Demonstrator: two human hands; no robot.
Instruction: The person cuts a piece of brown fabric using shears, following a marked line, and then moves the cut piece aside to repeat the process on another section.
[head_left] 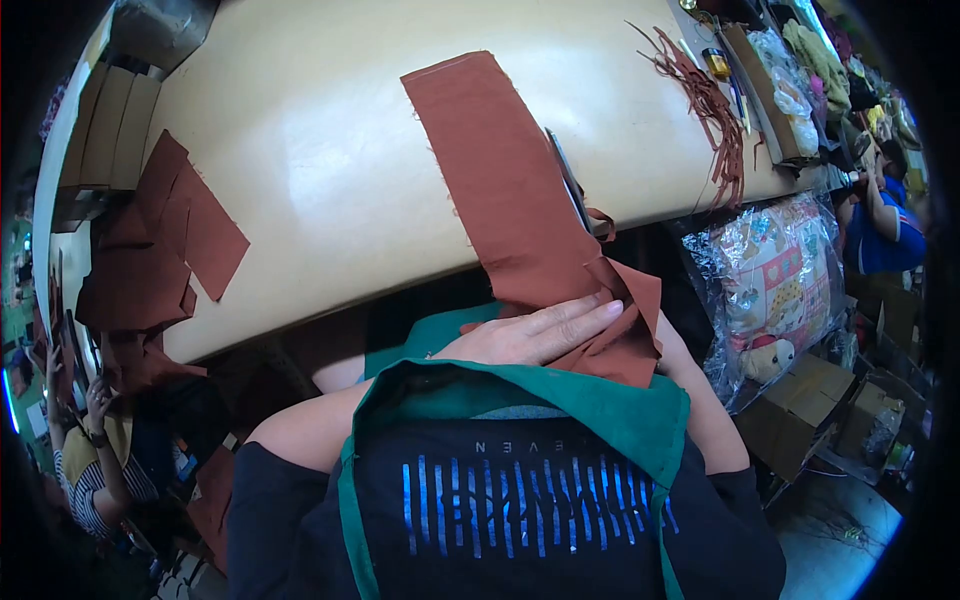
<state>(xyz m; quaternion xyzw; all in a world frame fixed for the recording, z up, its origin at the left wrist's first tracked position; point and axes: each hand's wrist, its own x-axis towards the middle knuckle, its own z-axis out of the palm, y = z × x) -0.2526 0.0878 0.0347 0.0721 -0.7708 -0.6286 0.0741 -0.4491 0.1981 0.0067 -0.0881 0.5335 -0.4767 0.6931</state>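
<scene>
Head view: left hand lies flat, palm down, fingers straight and together, pointing to the person's right. It grips nothing and only presses on the near end of the brown fabric strip. The strip's long axis runs from the far middle of the table toward the person. It comes over the near table edge and ends folded at the lap, right under that hand and against the green apron.

Right hand is hidden behind the folded strip end. Only the right forearm shows, leading in under the cloth from the right. Whether it grips the cloth, or how far open it is, cannot be told. Both hands meet at the strip's near end, left on top, and the rest of the strip lies away from them up the table.

Also in view:
- Cut brown pieces stacked at the table's left edge.
- Thin brown offcuts at its right.
- A plastic bag with a soft toy beside the table.
- Another person sits lower left.
</scene>
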